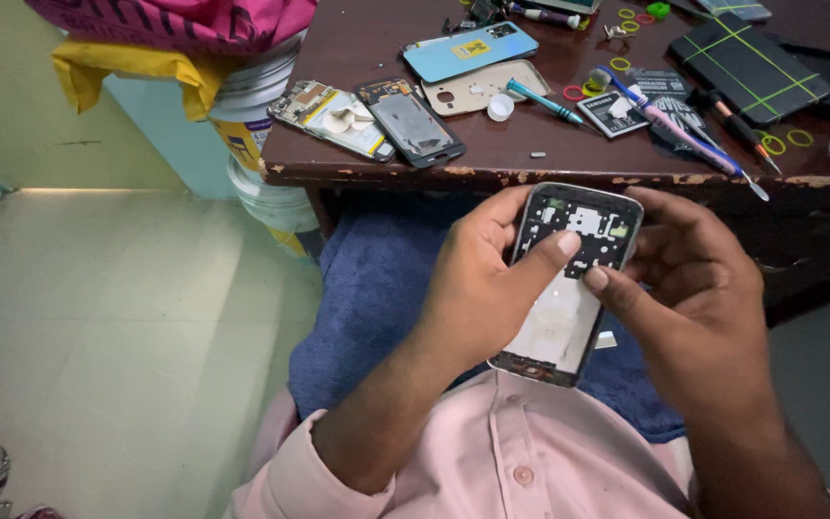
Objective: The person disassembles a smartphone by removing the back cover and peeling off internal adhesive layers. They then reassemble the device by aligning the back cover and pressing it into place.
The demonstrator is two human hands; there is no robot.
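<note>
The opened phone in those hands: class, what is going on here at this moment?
A person in a pink shirt holds an opened phone over their lap, its back cover off and the inner frame showing. The left hand grips its left edge with the thumb on the upper part; the right hand supports the right side, thumb pressing near the middle. On the wooden table ahead lie other dismantled phones, a blue back cover, screwdrivers and small rubber bands.
</note>
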